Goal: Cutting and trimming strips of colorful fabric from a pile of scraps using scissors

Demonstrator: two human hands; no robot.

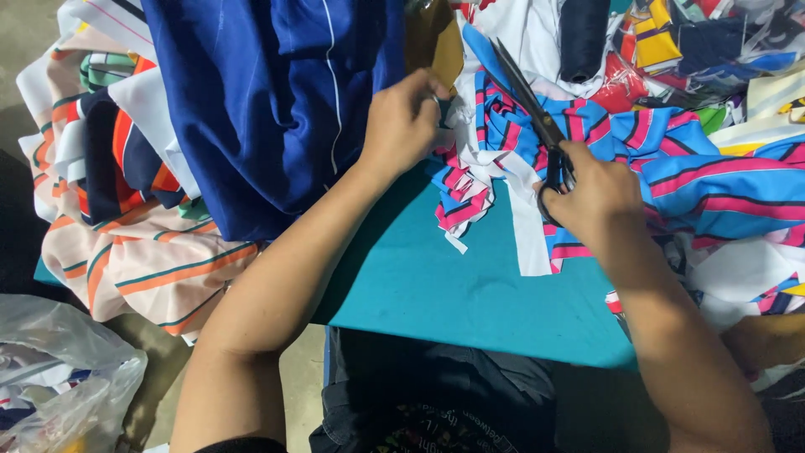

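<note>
While the teal table (436, 285) carries heaps of cloth on every side, we keep the bare patch in front of us for the cutting. To our left hangs a big blue garment (268, 101) over peach striped pieces (151, 260); to our right spreads the blue, pink and white striped fabric (671, 168), whose loose strips (470, 193) lie on the table between our hands. Our left hand (402, 126) is closed, pinching the edge of the striped fabric near the blue garment. Our right hand (591, 193) is wrapped around the handles of the black scissors (528, 101), blades parted and pointing away from us over the fabric. To cut well here, we judge it best to hold the pinched edge taut and lifted, keep our left fingers clear of the blades, follow a stripe as a guide, and close the scissors in long, steady strokes. A plastic bag (67, 377) sits low at our left.
</note>
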